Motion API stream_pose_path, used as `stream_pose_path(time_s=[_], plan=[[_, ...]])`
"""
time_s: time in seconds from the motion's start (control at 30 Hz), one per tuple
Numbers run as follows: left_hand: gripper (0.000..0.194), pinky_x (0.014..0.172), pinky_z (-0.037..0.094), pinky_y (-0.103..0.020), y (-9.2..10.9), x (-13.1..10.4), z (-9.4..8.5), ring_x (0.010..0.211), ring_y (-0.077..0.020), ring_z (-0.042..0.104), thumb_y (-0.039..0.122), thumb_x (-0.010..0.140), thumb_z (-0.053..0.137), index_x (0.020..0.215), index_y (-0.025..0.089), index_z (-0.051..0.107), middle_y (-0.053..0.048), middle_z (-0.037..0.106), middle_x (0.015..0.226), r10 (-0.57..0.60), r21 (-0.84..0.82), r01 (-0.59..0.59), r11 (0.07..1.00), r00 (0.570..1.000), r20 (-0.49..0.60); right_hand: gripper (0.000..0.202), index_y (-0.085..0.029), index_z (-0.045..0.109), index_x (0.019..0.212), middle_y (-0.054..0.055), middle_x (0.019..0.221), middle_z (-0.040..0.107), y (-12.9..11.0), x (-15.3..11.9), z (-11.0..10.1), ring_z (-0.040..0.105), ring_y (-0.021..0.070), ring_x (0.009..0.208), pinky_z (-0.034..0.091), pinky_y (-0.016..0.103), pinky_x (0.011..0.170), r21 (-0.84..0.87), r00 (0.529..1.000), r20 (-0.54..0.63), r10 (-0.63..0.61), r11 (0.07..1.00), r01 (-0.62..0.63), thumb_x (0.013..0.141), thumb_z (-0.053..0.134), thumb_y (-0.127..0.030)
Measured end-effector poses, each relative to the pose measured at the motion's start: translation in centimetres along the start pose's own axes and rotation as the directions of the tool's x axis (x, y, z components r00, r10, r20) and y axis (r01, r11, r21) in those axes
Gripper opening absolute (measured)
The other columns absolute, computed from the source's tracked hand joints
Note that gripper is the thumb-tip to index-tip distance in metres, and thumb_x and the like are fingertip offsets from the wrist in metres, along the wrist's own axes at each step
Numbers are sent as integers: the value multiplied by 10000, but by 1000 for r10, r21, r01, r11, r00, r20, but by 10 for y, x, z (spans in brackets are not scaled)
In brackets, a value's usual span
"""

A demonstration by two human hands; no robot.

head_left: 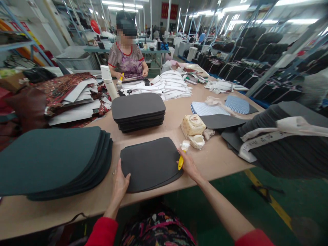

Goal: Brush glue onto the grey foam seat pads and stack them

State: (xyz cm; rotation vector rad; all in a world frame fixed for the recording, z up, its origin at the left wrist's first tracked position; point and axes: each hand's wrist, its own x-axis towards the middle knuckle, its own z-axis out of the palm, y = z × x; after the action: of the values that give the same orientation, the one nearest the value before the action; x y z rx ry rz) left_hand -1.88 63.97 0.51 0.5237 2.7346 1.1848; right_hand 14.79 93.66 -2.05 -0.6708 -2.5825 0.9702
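Note:
Dark grey rounded panels (pixel 151 164) lie in a thin, slightly fanned pile near the table's front edge. At their left edge is my left hand (pixel 120 181), thumb on top and the fingers along the side, gripping the panels. My right hand (pixel 188 165) is at the right edge, closed on a yellow-handled brush (pixel 180 162) whose white bristles point away from me. Just beyond the brush sit a glue-crusted cream container (pixel 193 125) and a small whitish cup (pixel 197 141).
A tall stack of green-black sheets (pixel 51 157) stands left, a stack of grey panels (pixel 138 106) behind. Tied dark panels (pixel 284 143) lean at the right. White strips (pixel 171 83) cover the far table, where a person (pixel 126 56) works.

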Motion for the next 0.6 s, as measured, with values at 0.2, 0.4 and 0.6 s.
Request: stream_pose_path(time_s=[0.2, 0.4, 0.6], plan=[[428, 1029, 337, -473, -11, -1, 7, 1292, -326, 318, 124, 777, 460, 1200, 133, 525, -185, 265, 1402, 143, 290, -134, 948, 990, -8, 475, -156, 539, 1214, 158, 1106, 601, -12, 4, 6, 505, 319, 984, 417, 463, 831, -366, 979, -57, -196, 916, 163, 744, 614, -139], [397, 902, 424, -509, 5, -2, 3, 1198, -331, 403, 89, 808, 418, 1133, 221, 604, -117, 376, 1377, 38, 503, -52, 863, 999, 38, 424, -200, 541, 1180, 94, 1167, 599, -8, -4, 35, 528, 260, 1041, 444, 450, 890, -226, 919, -108, -379, 910, 349, 768, 609, -130], [378, 854, 452, -495, -6, -2, 2, 1146, -297, 454, 91, 823, 379, 1066, 227, 635, -94, 513, 1256, 34, 501, -41, 865, 999, 24, 368, -207, 546, 1159, 91, 1145, 611, 7, -24, 37, 565, 267, 1022, 511, 456, 827, -108, 924, -192, -331, 943, 316, 800, 574, -130]])
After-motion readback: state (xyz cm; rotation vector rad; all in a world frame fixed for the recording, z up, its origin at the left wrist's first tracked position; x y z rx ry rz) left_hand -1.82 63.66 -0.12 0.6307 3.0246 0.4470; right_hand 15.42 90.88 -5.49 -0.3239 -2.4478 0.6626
